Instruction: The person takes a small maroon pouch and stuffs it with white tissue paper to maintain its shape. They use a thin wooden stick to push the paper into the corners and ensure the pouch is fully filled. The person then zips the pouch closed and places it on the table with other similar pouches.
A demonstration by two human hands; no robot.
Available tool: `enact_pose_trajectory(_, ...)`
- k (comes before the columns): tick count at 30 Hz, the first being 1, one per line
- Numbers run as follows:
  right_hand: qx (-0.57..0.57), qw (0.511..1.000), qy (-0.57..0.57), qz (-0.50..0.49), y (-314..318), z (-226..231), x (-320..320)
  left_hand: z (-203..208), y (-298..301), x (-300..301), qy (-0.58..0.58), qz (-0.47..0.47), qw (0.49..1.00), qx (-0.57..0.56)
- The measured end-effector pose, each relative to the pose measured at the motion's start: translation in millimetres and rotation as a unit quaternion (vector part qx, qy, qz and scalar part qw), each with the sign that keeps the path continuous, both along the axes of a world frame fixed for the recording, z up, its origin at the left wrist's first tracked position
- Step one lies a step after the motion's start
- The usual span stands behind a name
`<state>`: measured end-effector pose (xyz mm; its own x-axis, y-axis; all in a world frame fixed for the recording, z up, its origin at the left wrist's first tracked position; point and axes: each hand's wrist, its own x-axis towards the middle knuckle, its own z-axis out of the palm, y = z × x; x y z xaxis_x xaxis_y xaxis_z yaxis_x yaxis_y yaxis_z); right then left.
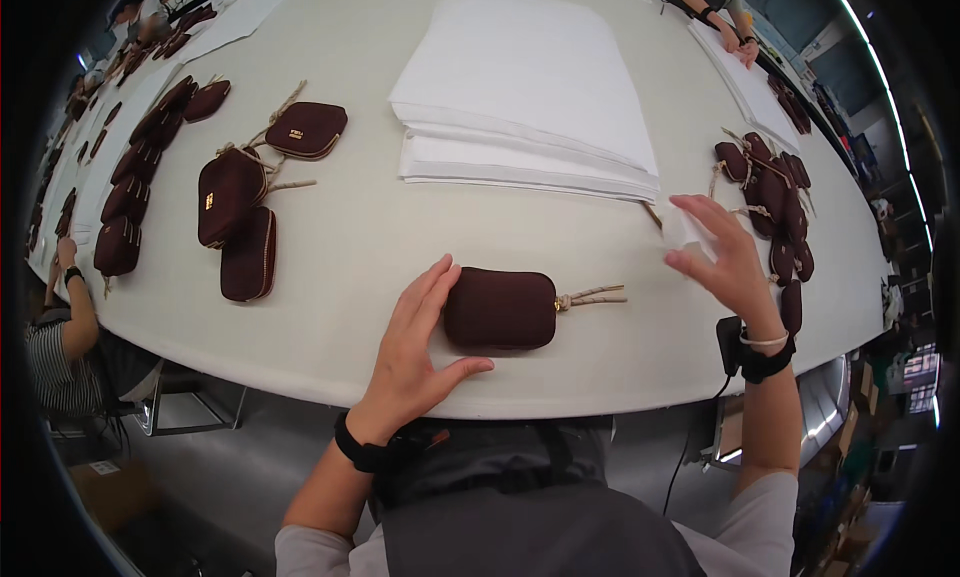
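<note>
A dark brown zip pouch (500,310) lies flat in front of me, a beige cord pull pointing right from its end. My left hand (410,342) is open at the pouch's left end, fingers along that side and thumb stretched below its near edge. To the right, my right hand (722,252) is raised over the table, thumb and fingers apart in a C shape. A small, whitish, thin piece (690,232) shows between them, blurred; whether the hand touches it I cannot tell.
A stack of white sheets (520,87) lies ahead. Brown pouches with cords sit at left (232,192) and in a heap at right (775,192). More pouches (130,197) line the far left. A co-worker's hands (740,49) are at the far right; another person (70,327) sits at left.
</note>
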<state>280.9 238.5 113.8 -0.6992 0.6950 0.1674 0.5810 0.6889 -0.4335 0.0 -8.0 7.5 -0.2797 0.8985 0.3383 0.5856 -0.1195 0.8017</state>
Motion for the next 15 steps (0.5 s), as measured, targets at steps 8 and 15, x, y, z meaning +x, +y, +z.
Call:
enact_pose_trajectory(8,0.111,0.980,0.018,0.163,-119.9,-10.3,-109.6,-9.6,5.1,-1.9,-0.016,-0.030,0.999,0.025)
enact_pose_trajectory(15,0.084,0.982,-0.063,0.160,-122.8,-38.6,-126.1,-13.6,6.9,-2.2,-0.071,-0.038,0.997,0.021)
